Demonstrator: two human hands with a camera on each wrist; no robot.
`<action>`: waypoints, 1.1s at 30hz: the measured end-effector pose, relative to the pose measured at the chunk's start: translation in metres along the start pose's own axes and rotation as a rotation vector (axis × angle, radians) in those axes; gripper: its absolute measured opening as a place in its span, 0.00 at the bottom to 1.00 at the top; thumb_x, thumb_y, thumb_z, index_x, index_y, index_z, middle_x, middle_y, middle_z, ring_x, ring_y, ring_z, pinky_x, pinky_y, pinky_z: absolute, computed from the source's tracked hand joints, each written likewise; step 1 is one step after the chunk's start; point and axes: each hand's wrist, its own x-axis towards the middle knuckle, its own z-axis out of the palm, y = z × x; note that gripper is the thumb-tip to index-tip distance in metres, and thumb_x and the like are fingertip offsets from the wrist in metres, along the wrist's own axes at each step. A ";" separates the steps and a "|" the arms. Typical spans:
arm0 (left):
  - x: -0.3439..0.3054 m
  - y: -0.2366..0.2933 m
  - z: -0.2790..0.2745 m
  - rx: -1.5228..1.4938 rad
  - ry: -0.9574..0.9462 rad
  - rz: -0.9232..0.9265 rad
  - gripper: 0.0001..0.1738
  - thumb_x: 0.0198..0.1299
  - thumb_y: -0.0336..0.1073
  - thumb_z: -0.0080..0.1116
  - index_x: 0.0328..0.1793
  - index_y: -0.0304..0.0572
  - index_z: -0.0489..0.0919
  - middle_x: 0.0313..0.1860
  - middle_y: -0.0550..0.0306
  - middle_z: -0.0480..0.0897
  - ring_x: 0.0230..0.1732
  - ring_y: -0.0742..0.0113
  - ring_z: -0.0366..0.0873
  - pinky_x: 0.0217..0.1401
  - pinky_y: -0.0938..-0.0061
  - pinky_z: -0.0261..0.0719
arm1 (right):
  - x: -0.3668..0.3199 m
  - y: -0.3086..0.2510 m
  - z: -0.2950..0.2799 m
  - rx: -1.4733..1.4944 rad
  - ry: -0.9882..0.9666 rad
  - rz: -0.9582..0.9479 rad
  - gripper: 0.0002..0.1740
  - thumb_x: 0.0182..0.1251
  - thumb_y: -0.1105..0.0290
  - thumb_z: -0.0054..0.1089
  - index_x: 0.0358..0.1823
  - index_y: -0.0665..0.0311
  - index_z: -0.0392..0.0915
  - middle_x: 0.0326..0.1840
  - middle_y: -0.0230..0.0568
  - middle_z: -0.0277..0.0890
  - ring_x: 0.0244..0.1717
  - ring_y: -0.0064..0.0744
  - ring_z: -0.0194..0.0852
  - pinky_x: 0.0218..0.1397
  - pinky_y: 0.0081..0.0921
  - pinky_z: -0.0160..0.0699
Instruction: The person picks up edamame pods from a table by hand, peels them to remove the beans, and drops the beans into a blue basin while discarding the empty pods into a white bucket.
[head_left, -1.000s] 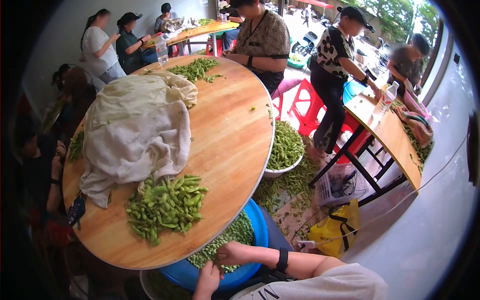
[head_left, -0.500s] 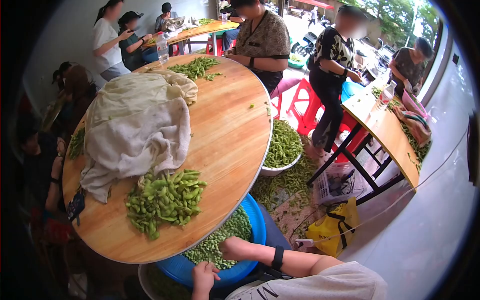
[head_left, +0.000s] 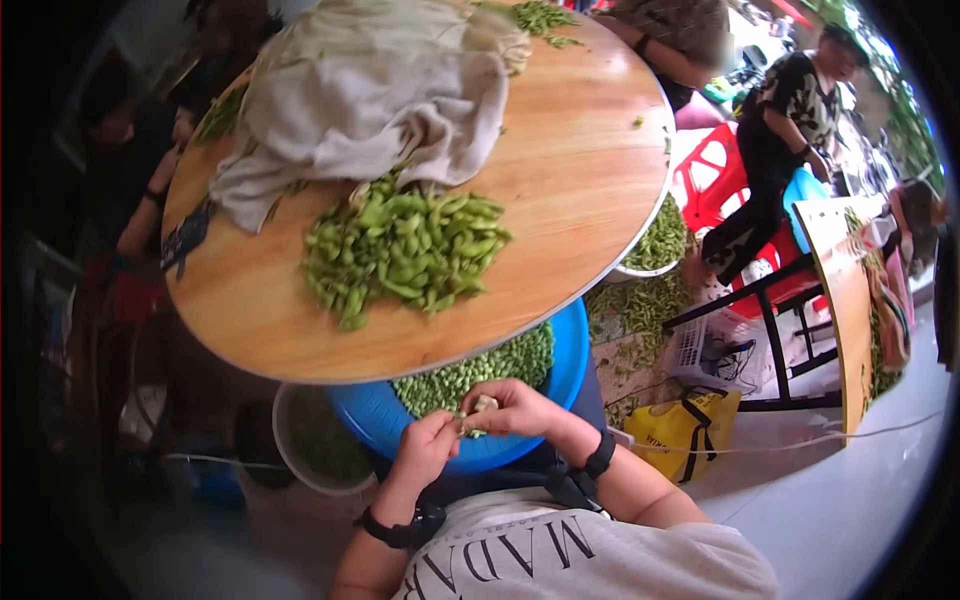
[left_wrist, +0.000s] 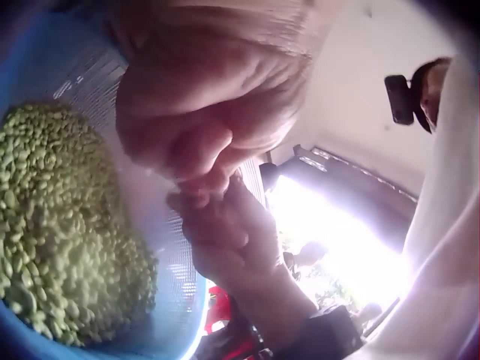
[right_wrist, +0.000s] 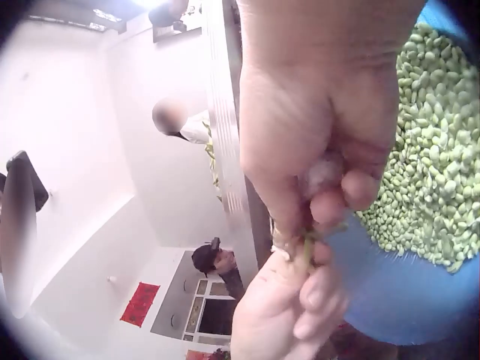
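Observation:
Over a blue basin (head_left: 572,350) of shelled green beans (head_left: 480,368), my two hands meet at the fingertips. My left hand (head_left: 428,445) and right hand (head_left: 515,408) pinch a green bean pod (right_wrist: 306,249) between them, mostly covered by the fingers. A whitish, translucent piece (right_wrist: 322,174) shows among the right hand's curled fingers. In the left wrist view the left hand (left_wrist: 210,97) hides most of the pinch. A heap of unopened bean pods (head_left: 405,250) lies on the round wooden table (head_left: 590,130), just beyond the basin.
A pale cloth (head_left: 370,110) covers part of the table. Beside the basin stands a light-rimmed tub (head_left: 285,440). Pods fill a white bowl (head_left: 660,240) at the right, near a yellow bag (head_left: 680,435) and a crate (head_left: 715,350). Other people stand or sit around.
The head view has tilted down and turned, so the basin and hands appear higher. My hands were apart half a second ago; now they have come together on the pod.

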 end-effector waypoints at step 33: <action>-0.021 -0.023 -0.075 0.178 0.386 -0.057 0.08 0.58 0.31 0.52 0.37 0.32 0.76 0.20 0.56 0.76 0.23 0.73 0.74 0.25 0.78 0.70 | 0.009 -0.045 0.009 -0.974 0.213 -0.452 0.08 0.48 0.76 0.58 0.32 0.65 0.76 0.24 0.46 0.72 0.27 0.45 0.72 0.30 0.33 0.72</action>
